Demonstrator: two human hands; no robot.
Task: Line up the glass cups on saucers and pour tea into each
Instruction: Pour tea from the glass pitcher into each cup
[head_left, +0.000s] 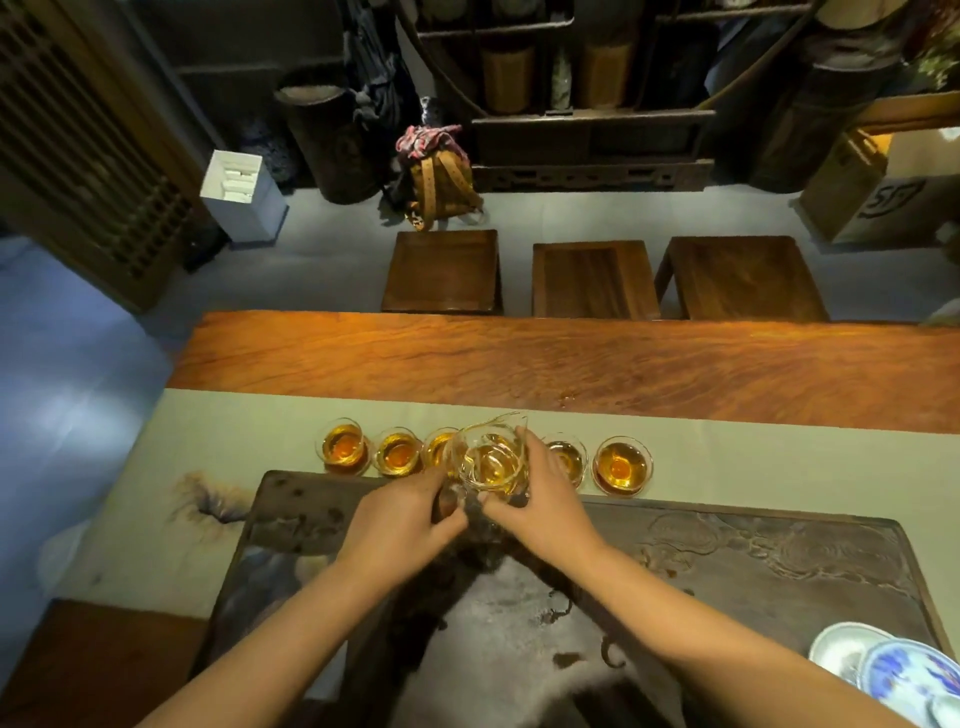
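A clear glass pitcher with a pouring spout (491, 460), partly filled with amber tea, is held above the middle of a row of small glass cups, its spout turned away from the person. It is grasped from the right by the right hand (540, 501), whose fingers are curled round its side, with the thumb by its base. The left hand (402, 519) is set against the pitcher's lower left side, its fingers bent at the base; whether they actually clasp the glass cannot be told. Amber tea is held in each visible cup: the far-left glass cup (344, 448), the second glass cup (398, 453), a third glass cup (439, 449) partly hidden behind the pitcher, a fifth-place glass cup (569, 457) just right of the right hand, and the far-right glass cup (622, 466). The row is laid on a pale green cloth runner (218, 457) spread over the long reddish wooden desk (571, 364). A dark carved stone tea tray (779, 561) lies nearest the person, with blue-and-white porcelain dishes (893, 670) at its right corner.
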